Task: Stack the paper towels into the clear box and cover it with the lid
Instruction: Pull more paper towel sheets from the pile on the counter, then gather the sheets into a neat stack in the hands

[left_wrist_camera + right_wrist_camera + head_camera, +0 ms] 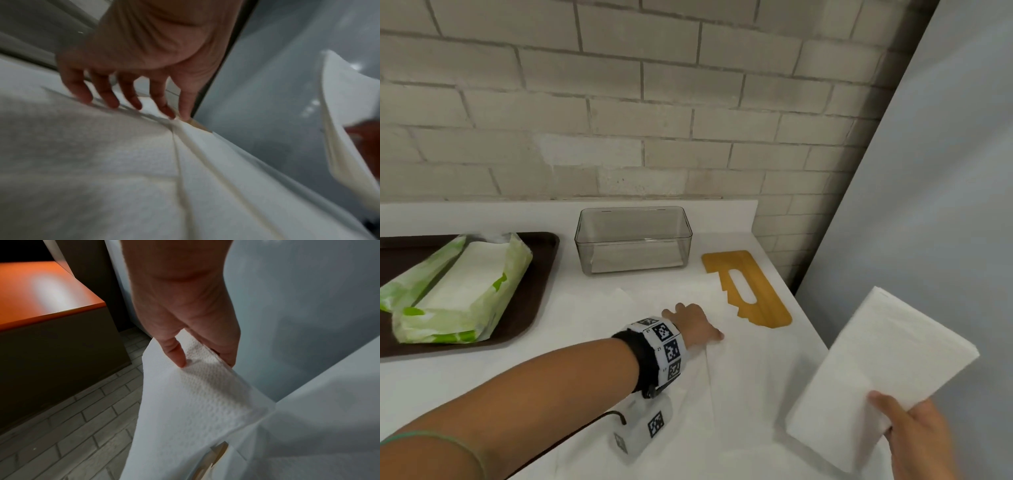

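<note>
A folded stack of white paper towels (883, 373), embossed with a fine quilted texture, is held in the air off the right edge of the white counter (482, 383). It is gripped at its near lower corner by the right hand (914, 435), the thumb pressed on the upper face and the fingers curled beneath. Further unfolded towels (739, 394) are spread flat and creased over the near counter, with the left hand (693, 323) set on them, fingers spread and nearly straight, fingertips (111, 104) touching the sheet; nothing is grasped. The clear box (633, 240) stands open near the brick wall, a thin white layer lying on its floor. The yellow slotted lid (748, 287) lies flat just to its right. An opened green-and-white towel pack (458, 287) rests on a dark brown tray (530, 308) at the left. The right hand is cut off by the lower frame edge. The left wrist view is blurred, and the lid shows there only as a sliver.
</note>
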`<act>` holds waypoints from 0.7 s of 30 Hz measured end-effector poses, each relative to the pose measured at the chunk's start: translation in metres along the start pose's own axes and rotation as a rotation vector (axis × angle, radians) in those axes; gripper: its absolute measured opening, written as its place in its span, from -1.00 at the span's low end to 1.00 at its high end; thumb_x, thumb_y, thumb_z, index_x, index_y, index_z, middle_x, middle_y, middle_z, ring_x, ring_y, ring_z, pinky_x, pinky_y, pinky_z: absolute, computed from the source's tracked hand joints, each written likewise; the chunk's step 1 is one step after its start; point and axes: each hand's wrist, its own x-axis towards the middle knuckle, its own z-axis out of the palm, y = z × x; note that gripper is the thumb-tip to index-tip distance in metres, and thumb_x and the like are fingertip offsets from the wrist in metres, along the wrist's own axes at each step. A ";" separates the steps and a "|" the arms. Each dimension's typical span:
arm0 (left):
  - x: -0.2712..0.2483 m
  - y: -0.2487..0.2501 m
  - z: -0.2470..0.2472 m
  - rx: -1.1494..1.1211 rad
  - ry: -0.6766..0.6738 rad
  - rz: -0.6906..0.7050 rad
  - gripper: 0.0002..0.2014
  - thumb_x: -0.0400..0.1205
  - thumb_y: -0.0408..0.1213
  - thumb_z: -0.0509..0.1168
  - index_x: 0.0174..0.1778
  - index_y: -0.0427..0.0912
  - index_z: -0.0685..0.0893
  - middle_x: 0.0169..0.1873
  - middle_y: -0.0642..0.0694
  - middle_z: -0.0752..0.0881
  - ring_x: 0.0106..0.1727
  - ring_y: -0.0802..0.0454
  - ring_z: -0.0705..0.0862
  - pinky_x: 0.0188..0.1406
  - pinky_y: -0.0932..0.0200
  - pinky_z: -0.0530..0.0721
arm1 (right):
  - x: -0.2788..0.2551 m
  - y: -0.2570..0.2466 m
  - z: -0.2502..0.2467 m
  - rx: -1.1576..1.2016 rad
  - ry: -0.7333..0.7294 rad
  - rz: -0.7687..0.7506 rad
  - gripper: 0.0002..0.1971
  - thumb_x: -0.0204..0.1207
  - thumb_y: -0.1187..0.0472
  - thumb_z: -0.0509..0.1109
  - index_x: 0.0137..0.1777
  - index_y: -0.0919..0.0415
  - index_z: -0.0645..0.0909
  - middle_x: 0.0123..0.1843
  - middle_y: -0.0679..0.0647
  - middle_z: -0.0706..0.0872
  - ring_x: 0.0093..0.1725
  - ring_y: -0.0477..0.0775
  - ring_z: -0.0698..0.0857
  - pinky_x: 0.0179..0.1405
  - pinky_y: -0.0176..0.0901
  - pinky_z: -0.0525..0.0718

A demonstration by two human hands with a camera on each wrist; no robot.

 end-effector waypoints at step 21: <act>-0.086 -0.123 -0.057 -1.410 0.421 0.045 -0.81 0.57 -0.49 0.34 0.01 -0.15 0.71 -0.11 -0.14 0.84 -0.11 -0.13 0.82 -0.07 -0.05 0.70 | 0.027 -0.170 0.231 -0.480 -0.584 -0.665 -0.77 0.49 0.43 0.29 0.10 0.22 0.62 -0.06 0.05 0.68 -0.10 0.06 0.63 -0.24 -0.27 0.57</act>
